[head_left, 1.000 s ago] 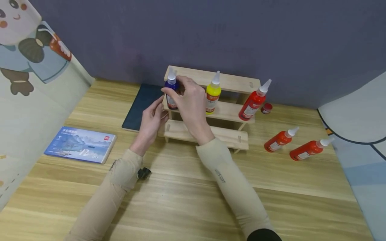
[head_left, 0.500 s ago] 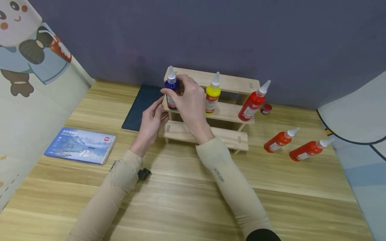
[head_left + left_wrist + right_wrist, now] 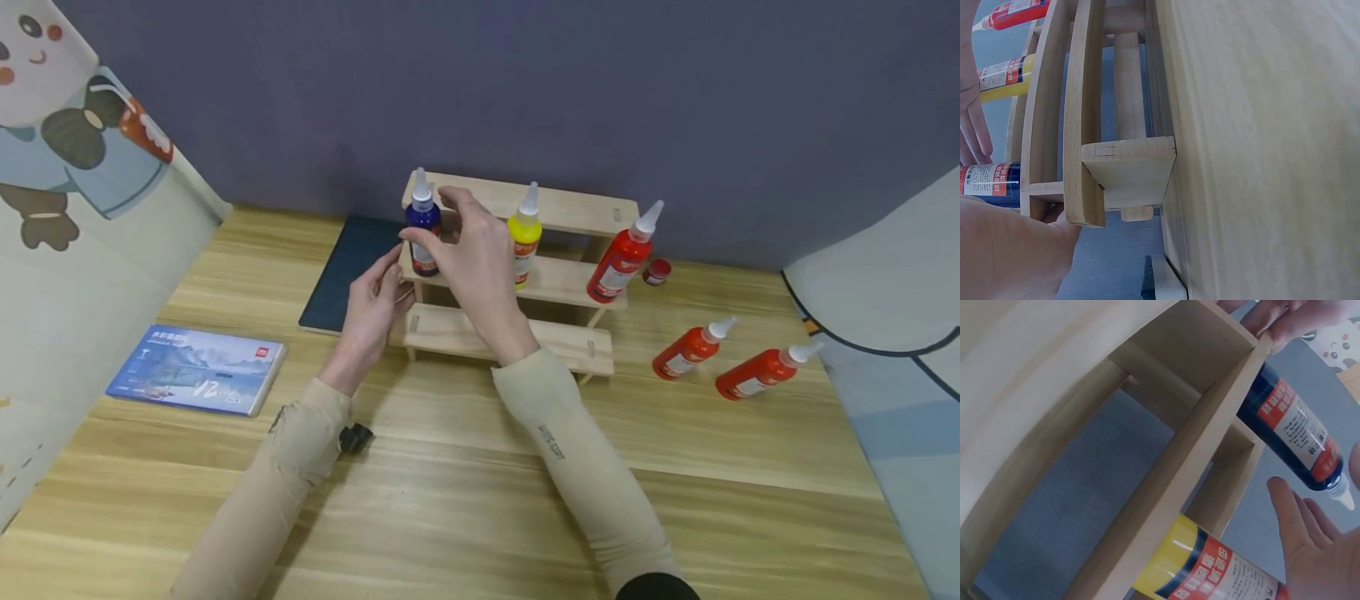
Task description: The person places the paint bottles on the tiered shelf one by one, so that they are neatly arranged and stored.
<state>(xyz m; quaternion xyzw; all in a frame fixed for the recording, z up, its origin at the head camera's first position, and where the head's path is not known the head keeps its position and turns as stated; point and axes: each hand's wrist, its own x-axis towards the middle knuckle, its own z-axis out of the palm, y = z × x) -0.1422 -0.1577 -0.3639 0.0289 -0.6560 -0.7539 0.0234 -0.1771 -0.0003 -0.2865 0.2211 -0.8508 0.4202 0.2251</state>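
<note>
A three-tier wooden shelf (image 3: 562, 339) stands against the dark backdrop. On its middle tier, a blue paint bottle (image 3: 423, 218) stands upright at the left end, a yellow paint bottle (image 3: 525, 236) near the middle and a red paint bottle (image 3: 621, 262) at the right. My right hand (image 3: 480, 262) is beside the blue bottle, its thumb and fingers spread apart; the right wrist view shows a gap between the fingers (image 3: 1294, 522) and the bottle. With its fingers (image 3: 1275, 328) at the plank's end, my left hand (image 3: 372, 308) holds the shelf's left side.
Two more red paint bottles (image 3: 686, 352) (image 3: 757, 372) stand on the table right of the shelf. Behind them is a small red-lidded jar (image 3: 657, 272). A dark flat pad (image 3: 337, 279) and a blue paint box (image 3: 197, 371) lie to the left, a small black object (image 3: 356, 437) near my left sleeve.
My right hand's fingers have loosened from the blue bottle and spread wider, leaving it standing on the middle tier. My left hand stays at the shelf's end. The head view has shifted slightly.
</note>
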